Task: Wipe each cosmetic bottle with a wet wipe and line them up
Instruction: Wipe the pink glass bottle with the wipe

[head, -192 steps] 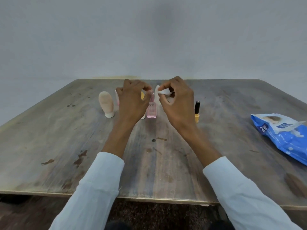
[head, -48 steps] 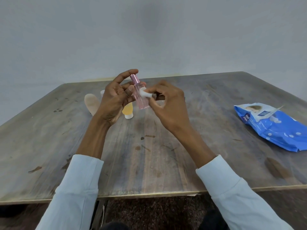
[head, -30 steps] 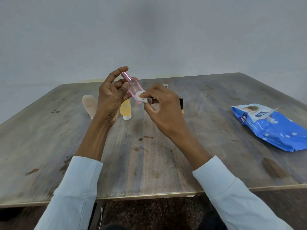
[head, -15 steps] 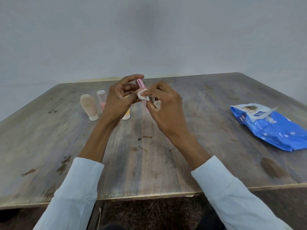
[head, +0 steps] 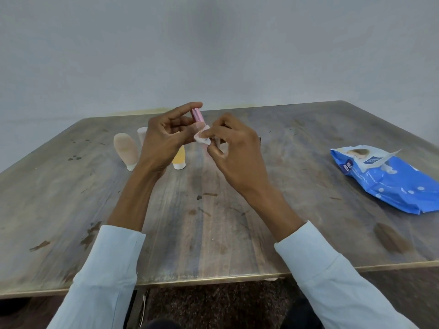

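My left hand (head: pixel 164 141) holds a small pink bottle (head: pixel 197 116) upright above the table, its pink cap showing between my fingers. My right hand (head: pixel 234 154) pinches a folded white wet wipe (head: pixel 202 138) against the bottle's lower body. Behind my left hand stand a beige tube (head: pixel 126 150), a pale pink bottle (head: pixel 142 136) and a yellow tube (head: pixel 179 157) with a white cap. Most of the pink bottle's body is hidden by my fingers.
A blue wet wipe pack (head: pixel 389 179) lies open at the right side of the worn wooden table (head: pixel 213 222). The table's front edge runs just above my sleeves. A plain grey wall stands behind.
The pink bottle has been lifted off the table, tilted left and brought back upright. My right hand keeps rubbing the wipe along it, now low on its body.
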`<move>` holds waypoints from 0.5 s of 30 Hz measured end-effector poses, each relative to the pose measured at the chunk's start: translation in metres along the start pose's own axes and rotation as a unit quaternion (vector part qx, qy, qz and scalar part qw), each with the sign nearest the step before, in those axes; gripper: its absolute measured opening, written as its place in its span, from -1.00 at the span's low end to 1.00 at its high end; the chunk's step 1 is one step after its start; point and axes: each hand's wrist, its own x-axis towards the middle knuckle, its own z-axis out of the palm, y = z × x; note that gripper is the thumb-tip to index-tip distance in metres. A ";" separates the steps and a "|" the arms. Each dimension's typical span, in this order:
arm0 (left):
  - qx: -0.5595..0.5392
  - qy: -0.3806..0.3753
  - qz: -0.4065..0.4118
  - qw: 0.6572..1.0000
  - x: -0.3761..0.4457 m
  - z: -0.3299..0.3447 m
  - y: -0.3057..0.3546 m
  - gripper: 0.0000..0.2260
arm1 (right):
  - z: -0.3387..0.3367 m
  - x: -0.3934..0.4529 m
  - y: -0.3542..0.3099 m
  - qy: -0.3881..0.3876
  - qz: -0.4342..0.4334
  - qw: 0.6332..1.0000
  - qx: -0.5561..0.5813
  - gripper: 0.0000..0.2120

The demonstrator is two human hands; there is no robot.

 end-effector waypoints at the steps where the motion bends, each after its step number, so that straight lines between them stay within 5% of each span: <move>1: -0.001 0.014 0.006 1.000 0.001 -0.004 -0.001 -0.63 | 0.001 -0.001 0.001 -0.017 0.000 1.000 0.003 -0.85; 5: -0.015 0.044 0.016 0.999 0.004 -0.017 -0.005 -0.60 | 0.003 -0.003 0.004 -0.085 0.030 0.996 0.014 -0.86; 8: -0.041 0.032 0.020 0.998 0.006 -0.018 -0.008 -0.59 | 0.000 0.000 0.000 -0.038 0.114 0.988 0.099 -0.87; 15: -0.117 -0.016 0.015 0.993 0.006 -0.016 -0.008 -0.57 | -0.006 0.003 0.011 -0.050 0.375 0.868 0.323 -0.88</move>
